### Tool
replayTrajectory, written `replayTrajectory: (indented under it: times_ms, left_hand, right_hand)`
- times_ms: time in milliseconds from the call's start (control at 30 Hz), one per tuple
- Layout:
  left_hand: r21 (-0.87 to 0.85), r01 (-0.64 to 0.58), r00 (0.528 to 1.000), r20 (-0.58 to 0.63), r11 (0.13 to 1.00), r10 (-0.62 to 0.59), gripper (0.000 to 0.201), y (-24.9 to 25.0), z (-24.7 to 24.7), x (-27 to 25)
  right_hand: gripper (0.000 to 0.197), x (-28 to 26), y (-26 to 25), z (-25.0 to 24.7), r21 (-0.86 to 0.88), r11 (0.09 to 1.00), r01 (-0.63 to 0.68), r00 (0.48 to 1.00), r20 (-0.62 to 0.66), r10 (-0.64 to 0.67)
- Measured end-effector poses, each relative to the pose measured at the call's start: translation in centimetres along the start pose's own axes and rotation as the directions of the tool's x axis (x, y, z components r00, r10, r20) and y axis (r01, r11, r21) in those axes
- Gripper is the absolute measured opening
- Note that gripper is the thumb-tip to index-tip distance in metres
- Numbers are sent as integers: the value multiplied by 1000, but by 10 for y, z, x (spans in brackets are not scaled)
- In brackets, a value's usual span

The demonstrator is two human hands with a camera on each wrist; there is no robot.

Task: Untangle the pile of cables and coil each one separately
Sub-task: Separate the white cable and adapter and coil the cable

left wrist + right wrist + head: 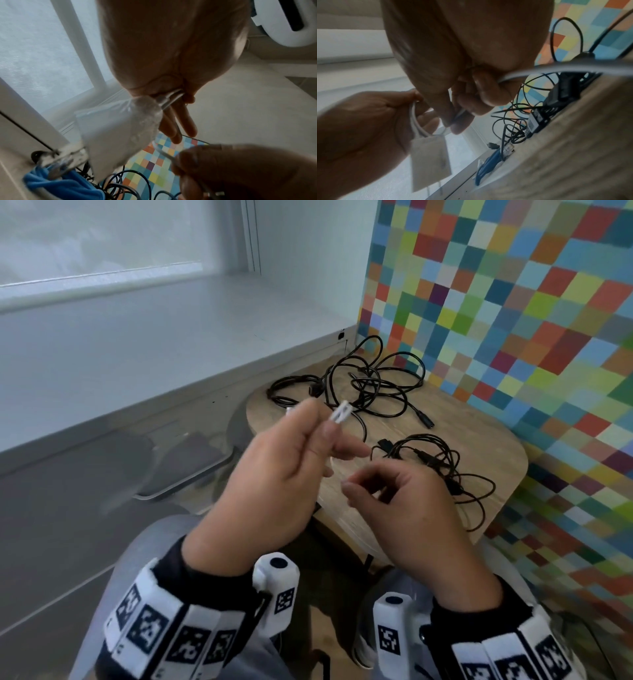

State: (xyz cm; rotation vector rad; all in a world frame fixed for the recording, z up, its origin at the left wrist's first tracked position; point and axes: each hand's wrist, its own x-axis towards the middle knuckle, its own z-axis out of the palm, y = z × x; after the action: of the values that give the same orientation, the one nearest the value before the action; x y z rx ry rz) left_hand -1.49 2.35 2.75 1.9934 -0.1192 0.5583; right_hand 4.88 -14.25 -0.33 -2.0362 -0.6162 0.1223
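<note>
My left hand (pixel 317 422) is raised over the round wooden table (pixel 479 436) and grips a white charger block (pixel 341 413) with loops of its thin white cable (pixel 171 98). The block (pixel 116 135) hangs below the fingers in the left wrist view. Just to the right and lower, my right hand (pixel 356 486) pinches the same white cable (pixel 459 115) between thumb and fingertips. A tangle of black cables (pixel 370 381) lies at the table's back, and a second black bundle (pixel 442 463) lies to the right of my hands. A blue cable (pixel 486 165) lies at the table's far edge.
The table stands in a corner between a grey sill (pixel 171 337) on the left and a wall of coloured squares (pixel 513 320) on the right. A grey stool seat (pixel 185 463) sits lower on the left. My knees are under the table's near edge.
</note>
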Motion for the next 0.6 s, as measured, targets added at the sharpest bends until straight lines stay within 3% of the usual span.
replayTrajectory:
  times_ms: [133, 300, 400, 467, 600]
  left_hand:
    - [304, -126, 988, 122, 944, 93, 19, 0, 7, -3]
    - [444, -181, 974, 204, 877, 97, 25, 1, 8, -2]
    - [490, -133, 980, 197, 862, 40, 25, -1, 4, -1]
    - [441, -73, 971, 236, 895, -38, 29, -5, -1, -1]
    - [307, 81, 903, 380, 948, -200, 32, -7, -10, 4]
  right_hand:
    - [19, -5, -11, 2, -6, 996, 85, 987, 135, -84]
    - [21, -5, -13, -7, 134, 987, 87, 983, 147, -107]
    - [8, -3, -14, -14, 215, 975, 61, 997, 28, -69]
    - [15, -3, -17, -20, 207, 976, 74, 997, -20, -71]
    - [16, -6, -16, -28, 199, 974, 108, 991, 61, -122]
